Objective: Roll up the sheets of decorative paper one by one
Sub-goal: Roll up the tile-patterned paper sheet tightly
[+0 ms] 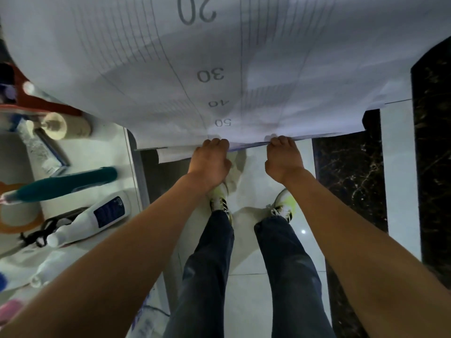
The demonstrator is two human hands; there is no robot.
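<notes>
A large white sheet of decorative paper (146,69), its back printed with a grid and the numbers 20, 30, 40 and 50, hangs spread out in front of me. My left hand (210,159) and my right hand (284,157) both grip its near edge, fingers curled over it, about a hand's width apart. A short curled strip of the edge (173,154) sticks out to the left of my left hand. The upper part of the sheet runs out of view.
A white table (102,152) on the left holds a teal roll (66,182), a white bottle with a blue label (97,215), a tape ring (19,223), a foil-wrapped tube (46,152) and a cream roll (66,125). Dark marble strips (346,181) cross the white tiled floor. My legs and shoes stand below.
</notes>
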